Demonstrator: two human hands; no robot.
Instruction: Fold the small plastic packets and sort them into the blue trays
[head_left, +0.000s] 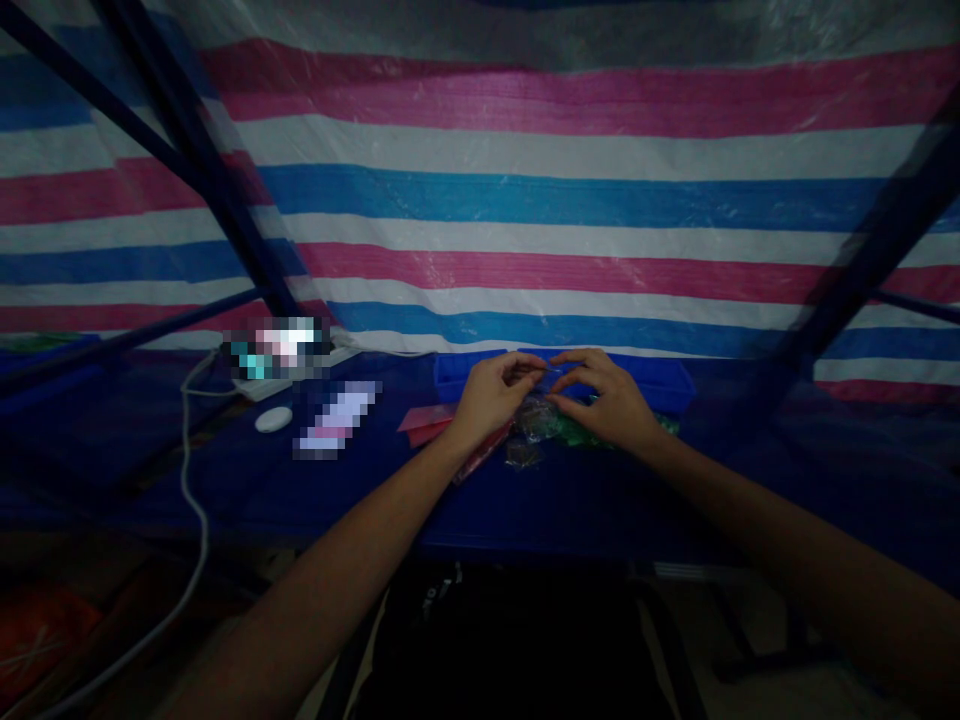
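The left hand and right hand are held half closed, facing each other, near clear packets on the table; whether anything is gripped cannot be told.

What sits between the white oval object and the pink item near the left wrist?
In the head view, a pale, pixelated rectangular item lies between the white oval object and the pink item.
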